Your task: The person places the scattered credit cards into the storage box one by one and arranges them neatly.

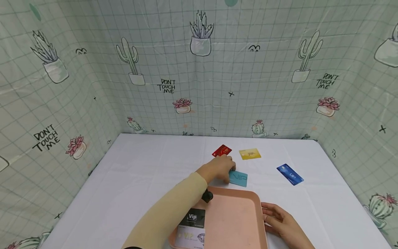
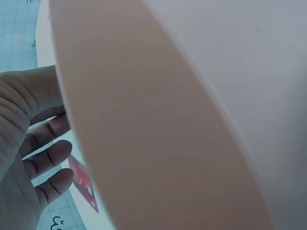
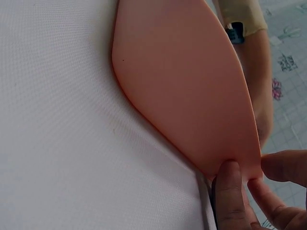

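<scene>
The teal card [image 1: 240, 179] is found on the surface [image 1: 149, 166], just beyond the far rim of the tray [image 1: 233, 214]. Its left end appears to be pinched by the curled fingers and thumb of the left hand [image 1: 220, 168]; the contact is partly hidden. The tray's right rim is touched by the right hand [image 1: 281, 223], whose fingers are held apart. The teal card is judged light, thin, stiff, rather slippery and hardly fragile; hold is best taken across its two long edges.
</scene>
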Demonstrator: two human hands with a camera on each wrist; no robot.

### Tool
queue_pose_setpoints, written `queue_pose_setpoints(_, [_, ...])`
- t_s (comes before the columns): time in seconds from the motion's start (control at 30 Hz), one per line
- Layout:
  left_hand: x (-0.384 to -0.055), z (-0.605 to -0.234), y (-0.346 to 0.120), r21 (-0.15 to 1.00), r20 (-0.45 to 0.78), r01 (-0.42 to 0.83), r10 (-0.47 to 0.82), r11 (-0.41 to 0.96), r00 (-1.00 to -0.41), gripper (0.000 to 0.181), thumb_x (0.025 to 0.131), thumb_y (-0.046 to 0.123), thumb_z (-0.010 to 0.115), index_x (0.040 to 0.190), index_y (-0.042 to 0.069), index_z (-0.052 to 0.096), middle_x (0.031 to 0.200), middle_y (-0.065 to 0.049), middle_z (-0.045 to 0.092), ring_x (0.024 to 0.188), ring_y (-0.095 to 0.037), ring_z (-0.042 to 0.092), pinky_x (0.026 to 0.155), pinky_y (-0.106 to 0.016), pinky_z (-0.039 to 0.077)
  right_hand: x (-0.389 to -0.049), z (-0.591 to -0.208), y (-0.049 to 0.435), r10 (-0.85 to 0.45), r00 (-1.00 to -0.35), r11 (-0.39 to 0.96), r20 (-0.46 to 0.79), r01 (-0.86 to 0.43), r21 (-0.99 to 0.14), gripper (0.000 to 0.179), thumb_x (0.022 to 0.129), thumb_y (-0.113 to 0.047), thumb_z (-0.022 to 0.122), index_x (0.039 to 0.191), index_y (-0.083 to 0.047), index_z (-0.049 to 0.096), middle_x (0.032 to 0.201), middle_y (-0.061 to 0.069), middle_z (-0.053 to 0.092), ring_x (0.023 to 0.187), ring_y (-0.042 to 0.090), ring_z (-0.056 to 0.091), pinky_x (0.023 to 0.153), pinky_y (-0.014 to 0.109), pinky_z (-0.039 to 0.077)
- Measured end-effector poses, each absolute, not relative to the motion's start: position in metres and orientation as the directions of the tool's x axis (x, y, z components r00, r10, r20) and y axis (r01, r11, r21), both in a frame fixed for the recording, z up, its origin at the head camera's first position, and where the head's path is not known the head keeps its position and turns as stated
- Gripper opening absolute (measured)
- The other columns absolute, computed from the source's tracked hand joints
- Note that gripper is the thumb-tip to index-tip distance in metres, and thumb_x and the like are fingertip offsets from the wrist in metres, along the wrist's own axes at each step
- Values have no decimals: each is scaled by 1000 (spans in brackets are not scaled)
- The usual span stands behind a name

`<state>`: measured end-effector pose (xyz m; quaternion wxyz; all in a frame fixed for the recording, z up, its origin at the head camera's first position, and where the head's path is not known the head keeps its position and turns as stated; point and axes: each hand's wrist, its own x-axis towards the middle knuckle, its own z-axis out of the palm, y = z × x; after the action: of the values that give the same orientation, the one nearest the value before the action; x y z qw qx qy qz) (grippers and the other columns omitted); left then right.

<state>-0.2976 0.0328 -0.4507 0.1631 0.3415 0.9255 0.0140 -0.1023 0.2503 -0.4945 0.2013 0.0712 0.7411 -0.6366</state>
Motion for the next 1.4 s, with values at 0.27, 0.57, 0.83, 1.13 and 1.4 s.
queue_pose_setpoints(0.27, [-297, -444, 25, 165, -276, 620, 640, 767, -717, 47, 85, 31, 82, 129, 20, 71, 115, 5, 64, 104, -13, 50, 99, -32, 47, -102, -494, 247, -101, -905, 195, -412, 388, -901, 61, 106, -19, 59, 152, 11, 35, 143, 28, 55, 121, 27, 65, 95, 43, 58])
queue_pose_setpoints(0.57, [-288, -442, 19, 139, -270, 643, 653, 753, -707, 48, 85, 34, 82, 129, 20, 72, 110, 5, 65, 99, -11, 52, 89, -27, 49, -101, -494, 245, -98, -905, 194, -414, 391, -900, 62, 106, -22, 59, 153, 10, 35, 143, 26, 55, 121, 26, 65, 95, 43, 58])
queue_pose_setpoints(0.83, [-283, -440, 13, 125, -255, 653, 661, 747, -706, 48, 86, 34, 80, 131, 20, 71, 114, 5, 66, 100, -12, 52, 91, -27, 49, -102, -492, 241, -24, -902, 208, -432, 418, -884, 56, 106, -22, 59, 151, 7, 41, 138, 21, 61, 118, 26, 66, 93, 44, 59])
queue_pose_setpoints(1.13, [-278, -434, 9, 139, -220, 664, 676, 735, -703, 51, 84, 35, 82, 131, 20, 71, 116, 5, 68, 101, -12, 53, 90, -27, 48, -103, -492, 241, -18, -899, 210, -437, 424, -881, 56, 106, -23, 58, 152, 6, 41, 139, 21, 60, 118, 26, 66, 93, 44, 59])
queue_pose_setpoints(1.4, [-270, -426, 6, 148, -189, 680, 696, 718, -693, 51, 84, 37, 82, 131, 21, 72, 116, 7, 68, 99, -10, 52, 85, -23, 48, -103, -492, 239, -12, -902, 213, -433, 420, -882, 57, 106, -23, 58, 151, 7, 40, 141, 24, 58, 119, 27, 66, 93, 44, 59])
